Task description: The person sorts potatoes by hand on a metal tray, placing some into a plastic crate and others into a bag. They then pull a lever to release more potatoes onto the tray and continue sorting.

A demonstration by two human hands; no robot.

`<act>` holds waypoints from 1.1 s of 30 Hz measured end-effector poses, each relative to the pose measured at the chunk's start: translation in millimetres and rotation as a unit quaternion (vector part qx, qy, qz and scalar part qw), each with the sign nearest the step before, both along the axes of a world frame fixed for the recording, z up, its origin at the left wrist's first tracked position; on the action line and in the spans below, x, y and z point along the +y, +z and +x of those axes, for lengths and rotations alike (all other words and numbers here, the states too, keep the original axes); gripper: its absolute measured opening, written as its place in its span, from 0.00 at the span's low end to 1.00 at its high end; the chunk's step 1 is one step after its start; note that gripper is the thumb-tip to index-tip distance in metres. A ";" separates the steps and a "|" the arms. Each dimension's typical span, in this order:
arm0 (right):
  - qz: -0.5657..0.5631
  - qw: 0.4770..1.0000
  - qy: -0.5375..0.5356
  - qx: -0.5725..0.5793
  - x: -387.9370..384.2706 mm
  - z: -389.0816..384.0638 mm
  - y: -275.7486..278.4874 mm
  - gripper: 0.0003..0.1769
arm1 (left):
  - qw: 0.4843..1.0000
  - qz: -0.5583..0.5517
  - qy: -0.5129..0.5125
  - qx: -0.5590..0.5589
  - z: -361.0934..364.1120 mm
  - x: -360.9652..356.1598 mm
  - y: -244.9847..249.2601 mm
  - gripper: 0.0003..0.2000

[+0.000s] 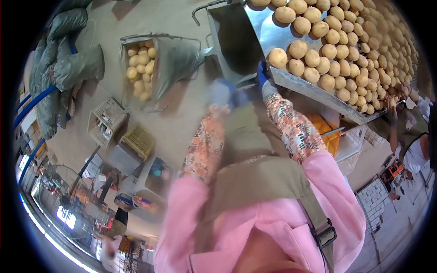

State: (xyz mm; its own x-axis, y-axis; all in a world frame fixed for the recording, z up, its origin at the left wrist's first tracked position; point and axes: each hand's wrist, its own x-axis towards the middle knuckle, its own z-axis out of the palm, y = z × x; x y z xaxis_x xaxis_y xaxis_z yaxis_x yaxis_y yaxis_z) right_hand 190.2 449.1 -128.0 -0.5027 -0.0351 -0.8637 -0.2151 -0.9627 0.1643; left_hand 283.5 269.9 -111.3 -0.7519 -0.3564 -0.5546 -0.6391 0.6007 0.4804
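Observation:
My left hand (221, 94), in a blue and pale glove, is smeared by motion in front of my apron, close to a sack's lower end. Its fingers are too blurred to read. Farther right, my gloved right hand (267, 84) is at the near corner of a metal table (314, 94), beside the mouth of an open dark sack (233, 38). I cannot tell whether its fingers grip the corner or the sack's rim. Round tan potatoes (331, 51) cover much of the table. To the left, another sack (175, 61) on a metal frame holds pale potatoes (141, 68).
Stuffed green sacks (54, 77) are piled at the far left near a blue pipe (34, 107). Plastic crates (136, 142) and a fan (57, 184) stand at lower left. Another person's hands (393, 104) reach over the table's right side. An orange sheet (325, 132) hangs beneath it.

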 end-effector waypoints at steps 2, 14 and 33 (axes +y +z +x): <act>-0.080 0.997 -0.009 0.017 5.8 0.3 0.1 0.27 | 1.000 -0.023 -0.001 -0.014 -1.8 11.0 16.2 0.11; -0.078 0.997 0.003 0.004 16.7 11.6 2.8 0.26 | 0.982 0.091 0.100 -0.130 -25.2 4.3 29.0 0.26; -0.089 0.996 0.011 0.021 29.9 5.9 -17.6 0.25 | 0.982 -0.073 -0.174 -0.022 -19.9 -8.8 -12.7 0.08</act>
